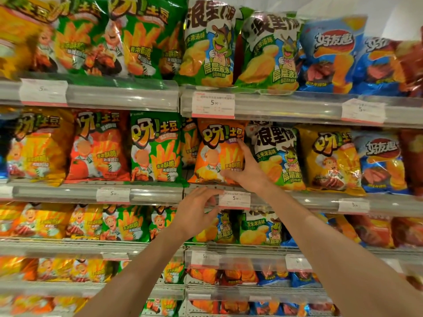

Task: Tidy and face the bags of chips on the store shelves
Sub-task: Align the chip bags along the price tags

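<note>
An orange chip bag (pixel 215 152) stands upright on the second shelf from the top, between a green bag (pixel 155 147) and a white-and-green bag (pixel 278 156). My right hand (pixel 246 168) grips the orange bag's right edge, thumb across its lower front. My left hand (pixel 196 211) rests lower, with its curled fingers on the shelf's clear front rail (pixel 160 194) beside a white price tag (pixel 234 199). It holds no bag.
Rows of chip bags fill several shelves: green bags (pixel 128 37) and blue bags (pixel 332 56) on top, yellow (pixel 329 159) and red (pixel 98 147) in the middle, more below. Each shelf has a clear rail with price tags (pixel 212 104).
</note>
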A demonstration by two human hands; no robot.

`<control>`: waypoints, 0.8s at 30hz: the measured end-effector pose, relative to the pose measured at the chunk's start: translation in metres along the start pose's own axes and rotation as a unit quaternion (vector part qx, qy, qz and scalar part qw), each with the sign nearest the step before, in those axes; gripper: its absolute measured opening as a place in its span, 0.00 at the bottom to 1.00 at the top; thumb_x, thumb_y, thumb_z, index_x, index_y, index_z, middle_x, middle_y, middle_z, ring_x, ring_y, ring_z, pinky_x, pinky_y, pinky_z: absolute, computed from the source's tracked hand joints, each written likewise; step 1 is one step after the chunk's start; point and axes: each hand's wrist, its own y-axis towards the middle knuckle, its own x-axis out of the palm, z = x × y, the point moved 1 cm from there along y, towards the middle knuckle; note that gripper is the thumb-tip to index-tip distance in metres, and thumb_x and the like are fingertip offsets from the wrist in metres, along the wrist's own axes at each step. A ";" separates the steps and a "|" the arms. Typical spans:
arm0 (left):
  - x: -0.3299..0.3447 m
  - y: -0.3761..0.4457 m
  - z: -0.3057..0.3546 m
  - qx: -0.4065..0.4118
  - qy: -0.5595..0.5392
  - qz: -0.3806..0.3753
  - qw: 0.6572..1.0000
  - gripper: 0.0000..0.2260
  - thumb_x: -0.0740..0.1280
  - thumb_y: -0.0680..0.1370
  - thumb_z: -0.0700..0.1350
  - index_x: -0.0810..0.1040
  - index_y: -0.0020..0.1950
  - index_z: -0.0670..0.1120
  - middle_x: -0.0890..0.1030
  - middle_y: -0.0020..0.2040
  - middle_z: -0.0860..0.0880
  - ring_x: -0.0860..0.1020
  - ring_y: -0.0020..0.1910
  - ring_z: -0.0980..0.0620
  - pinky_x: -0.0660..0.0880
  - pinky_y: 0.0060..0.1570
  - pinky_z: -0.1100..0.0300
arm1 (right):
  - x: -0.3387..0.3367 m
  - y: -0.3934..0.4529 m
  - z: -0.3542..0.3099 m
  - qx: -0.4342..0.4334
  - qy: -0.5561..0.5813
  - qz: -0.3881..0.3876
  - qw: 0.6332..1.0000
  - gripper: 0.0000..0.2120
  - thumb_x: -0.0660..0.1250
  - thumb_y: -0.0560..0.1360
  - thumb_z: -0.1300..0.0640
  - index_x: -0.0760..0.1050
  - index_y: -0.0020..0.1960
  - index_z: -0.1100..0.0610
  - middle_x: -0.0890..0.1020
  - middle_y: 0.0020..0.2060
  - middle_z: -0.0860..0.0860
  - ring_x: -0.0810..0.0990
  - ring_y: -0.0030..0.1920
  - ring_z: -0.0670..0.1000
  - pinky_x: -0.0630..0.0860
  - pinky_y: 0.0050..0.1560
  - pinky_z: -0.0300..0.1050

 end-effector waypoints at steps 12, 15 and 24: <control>-0.002 0.002 0.009 0.011 0.053 0.008 0.998 0.20 0.70 0.77 0.52 0.76 0.68 0.51 0.79 0.51 0.55 0.75 0.50 0.56 0.77 0.47 0.58 | -0.050 -0.021 -0.008 -0.032 -0.087 0.112 0.989 0.32 0.73 0.75 0.56 0.65 0.75 0.52 0.71 0.71 0.50 0.71 0.69 0.49 0.70 0.69 0.46; 0.000 0.007 0.013 0.019 0.083 0.007 0.996 0.20 0.72 0.76 0.52 0.77 0.67 0.51 0.80 0.53 0.53 0.78 0.53 0.51 0.77 0.45 0.56 | -0.088 -0.034 0.006 -0.069 -0.226 0.220 0.946 0.24 0.72 0.76 0.54 0.72 0.70 0.55 0.72 0.66 0.56 0.71 0.67 0.55 0.66 0.69 0.45; 0.005 0.018 0.016 0.024 0.082 0.026 0.996 0.16 0.74 0.74 0.52 0.78 0.59 0.53 0.75 0.38 0.58 0.77 0.41 0.55 0.75 0.34 0.57 | -0.122 -0.028 0.048 0.145 -0.034 0.101 0.984 0.44 0.71 0.75 0.44 0.48 0.81 0.49 0.69 0.73 0.50 0.68 0.73 0.53 0.64 0.69 0.47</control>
